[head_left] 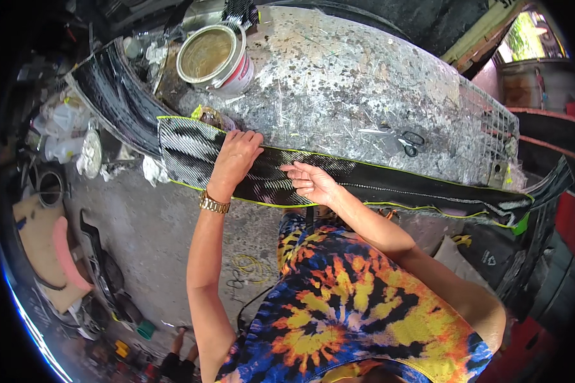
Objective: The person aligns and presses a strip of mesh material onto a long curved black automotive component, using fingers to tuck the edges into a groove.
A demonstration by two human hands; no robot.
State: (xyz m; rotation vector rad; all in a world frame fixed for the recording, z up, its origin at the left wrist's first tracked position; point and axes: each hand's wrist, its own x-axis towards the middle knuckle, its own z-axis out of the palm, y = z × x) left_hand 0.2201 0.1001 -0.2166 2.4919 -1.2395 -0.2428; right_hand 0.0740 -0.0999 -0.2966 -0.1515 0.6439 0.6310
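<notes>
A long strip of black woven carbon fibre cloth, edged in yellow-green, runs along the near side of the worktable and tapers to the right. My left hand, with a metal watch at the wrist, has its fingers curled over the strip's far edge and grips it there. Over the middle of the strip is my right hand, its index finger stretched to the left and the others loosely bent and apart. I see nothing between them. Whether its fingertips touch the cloth I cannot tell.
Scissors with black handles lie on the stained worktable. An open paint can stands at its far left, beside a curved black panel. Yellow cord lies on the floor. Another person's legs show at lower left.
</notes>
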